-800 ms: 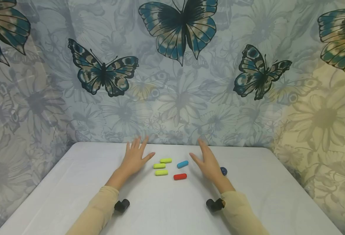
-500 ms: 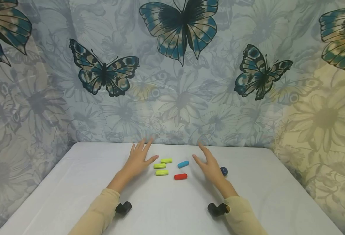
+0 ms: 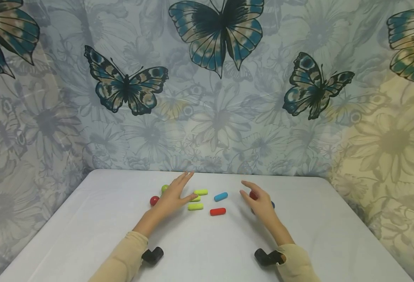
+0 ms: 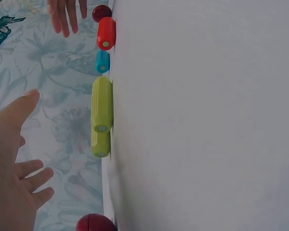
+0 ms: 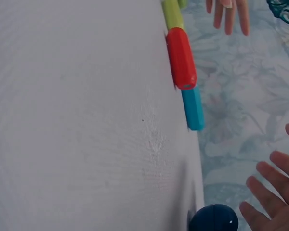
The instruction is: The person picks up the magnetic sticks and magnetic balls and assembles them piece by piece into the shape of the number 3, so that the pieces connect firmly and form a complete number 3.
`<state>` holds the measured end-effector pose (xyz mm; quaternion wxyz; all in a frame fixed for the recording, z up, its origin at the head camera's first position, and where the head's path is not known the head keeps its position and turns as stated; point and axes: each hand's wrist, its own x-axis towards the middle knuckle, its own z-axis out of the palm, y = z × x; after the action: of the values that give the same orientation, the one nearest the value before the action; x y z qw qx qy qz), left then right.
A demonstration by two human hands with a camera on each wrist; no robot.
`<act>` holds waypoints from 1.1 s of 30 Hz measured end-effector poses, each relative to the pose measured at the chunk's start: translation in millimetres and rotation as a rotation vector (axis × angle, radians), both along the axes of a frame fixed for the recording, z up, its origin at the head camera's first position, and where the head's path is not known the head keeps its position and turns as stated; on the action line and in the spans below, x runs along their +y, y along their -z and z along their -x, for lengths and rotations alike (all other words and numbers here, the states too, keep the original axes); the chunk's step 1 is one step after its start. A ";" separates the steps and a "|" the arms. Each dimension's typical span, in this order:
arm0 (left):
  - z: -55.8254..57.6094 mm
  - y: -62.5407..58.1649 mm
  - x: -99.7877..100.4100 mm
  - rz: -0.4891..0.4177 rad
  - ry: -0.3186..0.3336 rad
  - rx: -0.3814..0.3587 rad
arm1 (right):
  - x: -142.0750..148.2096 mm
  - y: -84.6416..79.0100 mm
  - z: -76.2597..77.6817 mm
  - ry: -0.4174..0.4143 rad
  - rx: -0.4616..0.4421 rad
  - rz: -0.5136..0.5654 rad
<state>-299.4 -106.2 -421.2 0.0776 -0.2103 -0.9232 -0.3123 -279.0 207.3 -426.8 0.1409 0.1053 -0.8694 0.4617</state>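
My left hand (image 3: 173, 197) hovers over the table with fingers extended and holds nothing. In the head view its thumb overlaps one of the yellow-green ribbed rods (image 3: 195, 206). A red ball (image 3: 154, 201) and a green ball (image 3: 165, 188) lie just left of it. My right hand (image 3: 262, 205) is also raised and bare, its fingers loosely bent and spread. Partly hidden behind it are another red ball (image 3: 252, 195) and a dark blue ball (image 5: 214, 219). Between the hands lie a blue rod (image 3: 221, 197) and a red rod (image 3: 217, 211).
A white-covered table (image 3: 199, 250) carries everything. Behind it hangs a butterfly-printed cloth (image 3: 221, 117), close to the far edge. A black wrist camera (image 3: 152, 255) sticks out from the left sleeve (image 3: 122, 258), and another black camera (image 3: 268, 257) from the right.
My left hand has shifted right and nearer the rods, uncovering the red and green balls on its left. My right hand has drawn slightly right and back, exposing part of another red ball.
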 end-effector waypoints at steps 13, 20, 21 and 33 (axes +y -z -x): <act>-7.2 6.3 13.7 -0.110 0.079 -0.069 | 13.8 3.4 -4.5 -0.005 -0.006 0.032; -11.6 9.1 18.5 -0.173 0.136 -0.087 | 25.3 5.2 -2.0 -0.086 0.028 0.068; -11.9 9.6 19.0 -0.179 0.145 -0.088 | 26.7 5.3 -1.7 -0.095 0.026 0.074; -10.5 20.6 24.9 -0.277 0.252 -0.057 | 43.6 7.9 -0.7 -0.130 -0.024 0.064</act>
<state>-288.9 -81.3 -441.8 0.0401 -0.3025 -0.8395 -0.4496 -278.2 250.9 -434.7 0.1035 0.1515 -0.8471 0.4987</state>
